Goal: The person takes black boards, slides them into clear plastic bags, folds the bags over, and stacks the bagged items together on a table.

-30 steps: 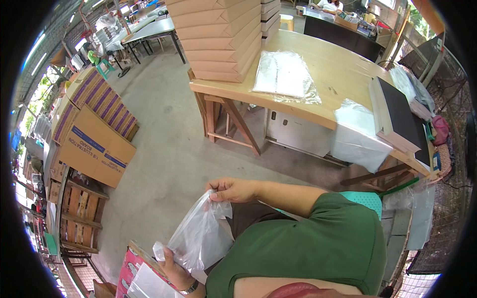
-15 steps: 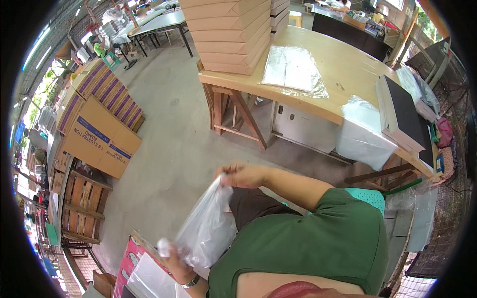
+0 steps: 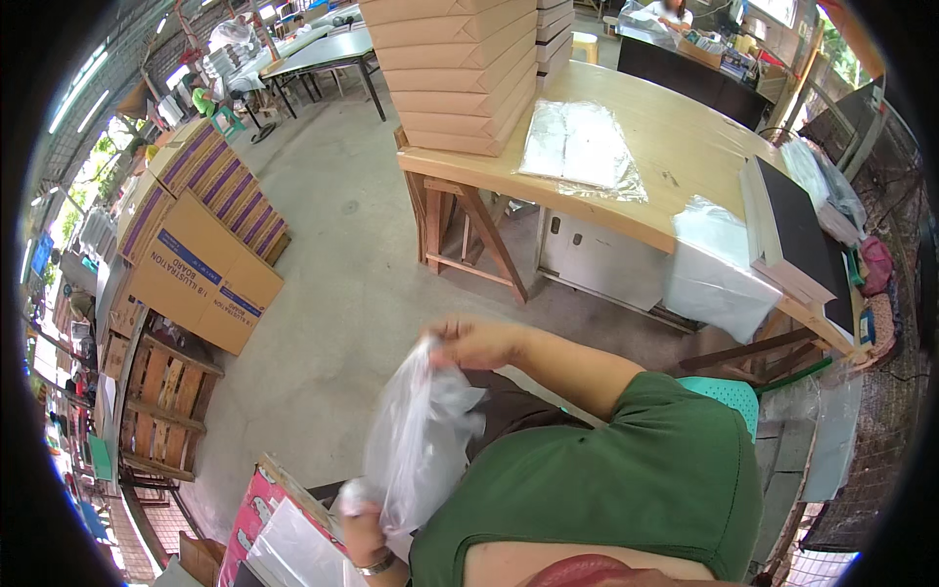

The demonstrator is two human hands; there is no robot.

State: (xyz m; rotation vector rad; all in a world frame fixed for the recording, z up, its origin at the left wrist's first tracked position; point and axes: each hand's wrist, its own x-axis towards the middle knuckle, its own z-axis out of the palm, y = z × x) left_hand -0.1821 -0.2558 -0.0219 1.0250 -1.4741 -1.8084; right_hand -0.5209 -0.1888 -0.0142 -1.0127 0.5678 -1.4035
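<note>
A clear plastic bag [image 3: 416,445], crumpled and whitish, hangs in front of my body. My right hand [image 3: 476,344] pinches its gathered top edge with the fingers closed. Lower down and to the left, my left hand [image 3: 364,533] is closed around a small white roundish thing [image 3: 354,496], beside the bag's lower part. Blur keeps me from telling what kind of thing it is. Under the left wrist lie white sheets [image 3: 298,538] on a pink patterned surface [image 3: 245,519].
Ahead stands a wooden table [image 3: 685,127] with a tall stack of brown-wrapped packs [image 3: 450,78], plastic-wrapped sheets [image 3: 577,142] and a thick black-covered stack [image 3: 797,225]. Cardboard boxes [image 3: 201,274] and a wooden pallet [image 3: 166,406] are at left. A turquoise stool [image 3: 724,393] shows behind my right arm.
The bag was stretched more slantwise between my hands; now it hangs more upright and bunched. My left hand has moved right and slightly down, while my right hand has barely shifted.
</note>
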